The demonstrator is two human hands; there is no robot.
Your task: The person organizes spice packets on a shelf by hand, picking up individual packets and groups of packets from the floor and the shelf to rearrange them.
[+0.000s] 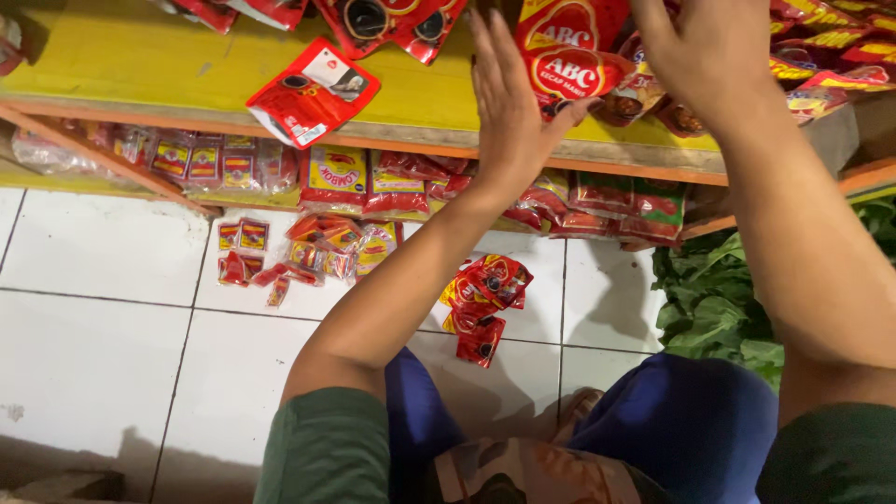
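Two bare hands work at the far yellow wooden shelf: the left hand, fingers spread flat, presses red glossy sauce pouches; the right hand rests on them, grip unclear. Several loose red sachets lie unshelved on the white tiled floor.

Red sauce pouches with yellow labels stand far right on the yellow shelf. One flat red sachet lies left. Small red-yellow packets and red sachets lie scattered on the white floor.
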